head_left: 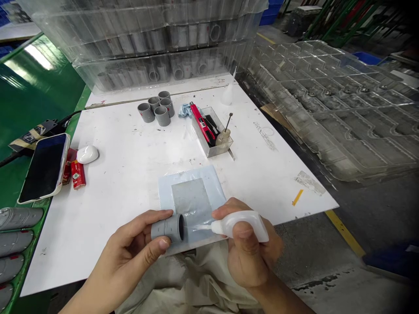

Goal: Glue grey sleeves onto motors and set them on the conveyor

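Note:
My left hand [127,257] grips a short grey plastic pipe coupling [167,227] lying on its side, with its open end facing right. My right hand [248,250] squeezes a white plastic glue bottle [240,226], and the bottle's thin nozzle [201,227] reaches toward that open end. Below both hands lies a pale blue sheet [193,192] with a grey square on it. Several matching grey couplings [156,108] stand upright farther up the white table [131,174]. Beside them, a clear plastic box [211,133] holds a red utility knife and a small glass jar with a thin rod.
A phone [44,168], a white oval object [87,154] and a red packet [78,174] lie at the table's left edge, beside a green bench. Stacked clear trays [157,48] of grey pipe pieces rise behind the table. More clear trays [334,104] stand at right.

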Motion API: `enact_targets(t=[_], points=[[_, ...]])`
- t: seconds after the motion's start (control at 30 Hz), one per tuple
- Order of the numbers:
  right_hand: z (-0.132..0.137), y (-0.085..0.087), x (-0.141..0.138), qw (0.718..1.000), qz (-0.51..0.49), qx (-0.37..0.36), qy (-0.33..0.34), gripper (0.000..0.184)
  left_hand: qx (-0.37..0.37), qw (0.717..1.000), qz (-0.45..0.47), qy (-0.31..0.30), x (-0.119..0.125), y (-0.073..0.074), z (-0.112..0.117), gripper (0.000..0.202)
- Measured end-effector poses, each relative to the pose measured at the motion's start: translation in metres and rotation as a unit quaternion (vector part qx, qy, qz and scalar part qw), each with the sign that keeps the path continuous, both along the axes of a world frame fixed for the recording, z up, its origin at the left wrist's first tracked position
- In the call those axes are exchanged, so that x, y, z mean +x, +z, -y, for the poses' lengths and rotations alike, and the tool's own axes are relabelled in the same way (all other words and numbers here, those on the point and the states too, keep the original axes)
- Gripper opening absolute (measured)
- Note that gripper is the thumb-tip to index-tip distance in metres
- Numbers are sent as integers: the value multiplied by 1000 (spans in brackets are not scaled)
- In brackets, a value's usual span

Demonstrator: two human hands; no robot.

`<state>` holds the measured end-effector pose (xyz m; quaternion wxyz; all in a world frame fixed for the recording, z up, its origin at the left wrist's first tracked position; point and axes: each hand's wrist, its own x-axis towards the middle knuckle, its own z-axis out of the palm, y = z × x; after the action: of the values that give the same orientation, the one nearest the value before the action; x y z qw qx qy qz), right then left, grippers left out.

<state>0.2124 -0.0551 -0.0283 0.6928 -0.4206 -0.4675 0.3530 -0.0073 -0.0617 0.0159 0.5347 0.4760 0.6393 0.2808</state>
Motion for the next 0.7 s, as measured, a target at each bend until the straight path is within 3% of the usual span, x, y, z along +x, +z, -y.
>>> enact_targets(t=[0.13,0.37,0.7], points=[[0,1,1,1000,-14,-5,15,25,8,1000,18,4,1,-2,1,44],[2,12,7,1000,-12,-7,-9,35,104,990,80,43,9,-6,0,31],[-5,2,-1,1000,1,0,-1,20,71,993,84,38,9,-6,1,31]])
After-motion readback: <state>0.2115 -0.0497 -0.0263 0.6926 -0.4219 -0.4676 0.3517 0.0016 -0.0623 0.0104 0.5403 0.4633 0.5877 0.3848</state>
